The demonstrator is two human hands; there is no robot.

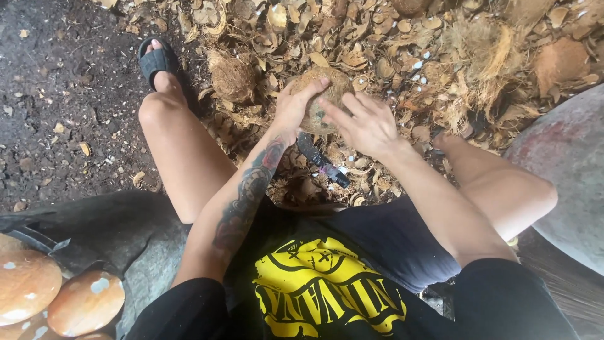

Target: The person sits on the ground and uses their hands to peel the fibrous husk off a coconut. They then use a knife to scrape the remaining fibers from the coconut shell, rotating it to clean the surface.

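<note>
While both hands clasp the brown coconut (321, 101) between the knees, the left hand (292, 110) curls over its near side and the right hand (365, 123) spreads fingers against it. Husk litter (402, 44) crowds the dirt ground (56, 82); a dark blade (321, 160) stands beneath, another coconut (231, 77) beside.

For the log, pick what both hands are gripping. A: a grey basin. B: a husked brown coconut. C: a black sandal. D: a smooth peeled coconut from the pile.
B: the left hand and right hand both clasp the fibrous brown coconut above the husk litter.
</note>
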